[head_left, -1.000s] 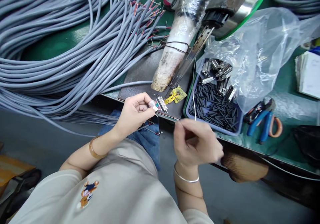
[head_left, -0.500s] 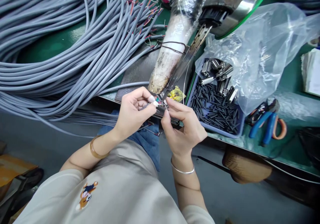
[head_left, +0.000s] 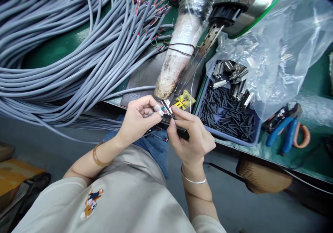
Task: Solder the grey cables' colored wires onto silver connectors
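Note:
My left hand (head_left: pixel 139 118) is closed, thumb and fingers pinching thin coloured wires (head_left: pixel 163 110) beside a small metal multi-pin connector (head_left: pixel 166 107). From the other side, my right hand (head_left: pixel 194 132) has its thumb and index finger round the connector's lower right end; exactly what lies between those fingertips is partly hidden. Just above the connector comes the lower end of a soldering iron (head_left: pixel 201 51), slanting down from the upper right. Its tip is dark and hard to make out. A yellow piece (head_left: pixel 184 100) lies right of the connector.
Grey cables (head_left: pixel 85 73) with stripped ends cover the left bench. A plastic-wrapped tube (head_left: pixel 177 49) stands over the work spot. On the right are a blue tray (head_left: pixel 230 137) of black sleeves (head_left: pixel 223 111) and connectors (head_left: pixel 234 73), a clear bag (head_left: pixel 286 49) and blue-handled pliers (head_left: pixel 288 136).
My right thumb and index finger have shifted slightly away from the connector, so more of its pin row shows. My left hand keeps its pinch. The view has shifted a little.

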A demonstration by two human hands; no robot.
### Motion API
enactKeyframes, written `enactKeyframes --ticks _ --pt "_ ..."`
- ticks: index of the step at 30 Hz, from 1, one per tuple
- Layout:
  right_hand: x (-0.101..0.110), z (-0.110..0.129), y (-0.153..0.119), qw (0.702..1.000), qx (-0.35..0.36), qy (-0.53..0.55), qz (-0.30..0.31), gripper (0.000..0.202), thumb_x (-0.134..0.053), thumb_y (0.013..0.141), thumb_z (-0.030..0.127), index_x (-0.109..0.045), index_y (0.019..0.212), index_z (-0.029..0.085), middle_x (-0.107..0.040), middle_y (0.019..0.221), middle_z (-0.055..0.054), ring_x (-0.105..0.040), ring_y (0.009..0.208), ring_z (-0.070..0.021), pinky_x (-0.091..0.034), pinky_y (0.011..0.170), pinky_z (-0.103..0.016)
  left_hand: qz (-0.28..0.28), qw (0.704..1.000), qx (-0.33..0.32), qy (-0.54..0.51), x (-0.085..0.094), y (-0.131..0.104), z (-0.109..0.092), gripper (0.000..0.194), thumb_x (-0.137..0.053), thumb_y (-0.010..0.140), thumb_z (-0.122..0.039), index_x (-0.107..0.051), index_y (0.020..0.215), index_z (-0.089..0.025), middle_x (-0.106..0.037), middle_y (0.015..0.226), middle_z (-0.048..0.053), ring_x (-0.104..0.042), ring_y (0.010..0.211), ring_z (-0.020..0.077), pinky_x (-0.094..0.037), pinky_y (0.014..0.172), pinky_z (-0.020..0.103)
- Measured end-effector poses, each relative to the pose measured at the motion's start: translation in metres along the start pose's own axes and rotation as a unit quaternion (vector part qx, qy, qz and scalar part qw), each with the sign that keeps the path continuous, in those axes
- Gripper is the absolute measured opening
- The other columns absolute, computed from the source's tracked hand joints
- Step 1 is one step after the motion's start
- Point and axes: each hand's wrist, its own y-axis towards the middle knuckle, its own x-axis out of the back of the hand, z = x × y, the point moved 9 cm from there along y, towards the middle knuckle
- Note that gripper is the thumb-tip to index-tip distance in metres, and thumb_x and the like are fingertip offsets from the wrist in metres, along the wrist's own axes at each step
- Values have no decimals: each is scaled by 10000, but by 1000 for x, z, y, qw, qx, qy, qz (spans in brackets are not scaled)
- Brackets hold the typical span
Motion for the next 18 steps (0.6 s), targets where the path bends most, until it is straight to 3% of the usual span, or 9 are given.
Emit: enactKeyframes --ticks 3,8,10,13,16,18 --pt "10 -5 -5 999 -33 23 -10 187 -697 884 73 -645 986 220 -813 1063 -47 -794 874 -161 -622 721 -246 5 1000 25 0 0 -6 5 188 -787 712 -162 -601 699 -139 -623 683 -24 -479 452 13 -397 404 123" --pt "36 -7 -17 994 -94 33 -39 103 -641 956 156 -699 973 239 -713 686 45 -620 496 -87 -462 483 -218 4 999 38 -19 7 -16 8 168 -799 753 -221 -666 745 -120 -659 944 37 -581 468 19 -453 414 145" --pt "27 2 -16 997 -72 -8 18 60 -673 954 196 -708 992 225 -692 660 52 -566 470 -69 -443 503 -218 5 999 41 -36 12 -20 8 148 -796 763 -222 -688 754 -121 -641 1002 43 -606 480 26 -462 418 155" --pt "-3 17 -14 990 -14 -55 132 78 -673 969 234 -706 1001 171 -692 649 39 -552 475 -66 -425 529 -228 21 998 40 -34 16 -26 7 110 -784 796 -227 -734 789 -128 -643 1082 61 -615 506 28 -488 442 167" --pt "-16 27 -12 985 23 -69 159 90 -633 988 201 -695 939 156 -685 632 31 -561 501 -76 -417 556 -240 46 999 -2 26 18 -32 1 98 -756 847 -232 -796 869 -146 -671 1150 95 -652 626 57 -541 522 171" --pt "-14 31 -9 986 27 -60 154 97 -624 987 184 -692 920 166 -683 637 33 -566 519 -77 -422 572 -237 76 992 -60 81 16 -37 -6 122 -727 883 -221 -819 935 -161 -719 1114 104 -696 769 108 -576 612 179"
